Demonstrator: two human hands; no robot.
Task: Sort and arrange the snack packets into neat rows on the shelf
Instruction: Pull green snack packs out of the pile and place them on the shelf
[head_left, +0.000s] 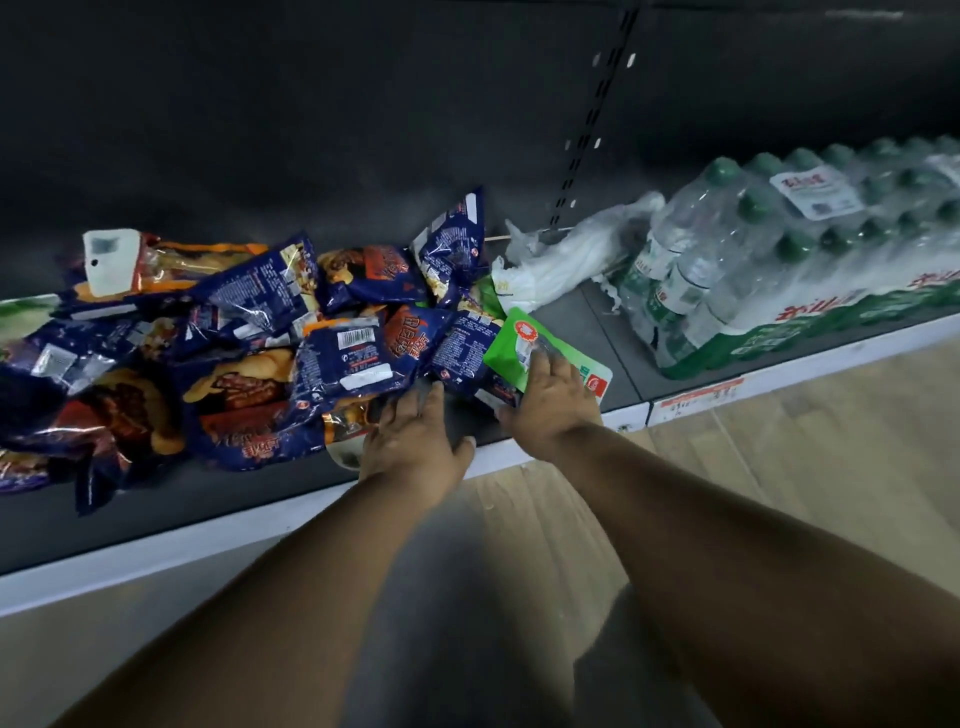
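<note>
left hand (415, 447) flat, fingers straight, touching glossy dark-blue snack packets (291, 364) heaped loose near dark shelf's white front lip (208, 540). right hand (550, 400) on green-and-white flat pouch (511, 345), fingers hidden, grip unclear. risk: slick overlapping film, packets sliding off lip. farther right: shrink-wrapped green-capped water bottles (779, 249).

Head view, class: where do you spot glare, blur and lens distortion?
Head view: glare streaks the shiny dark-blue snack packets; the shrink-wrapped pack of green-capped water bottles is smeared with blur; the white shelf edge bows from wide-angle distortion; the dark back panel is dim.
</note>
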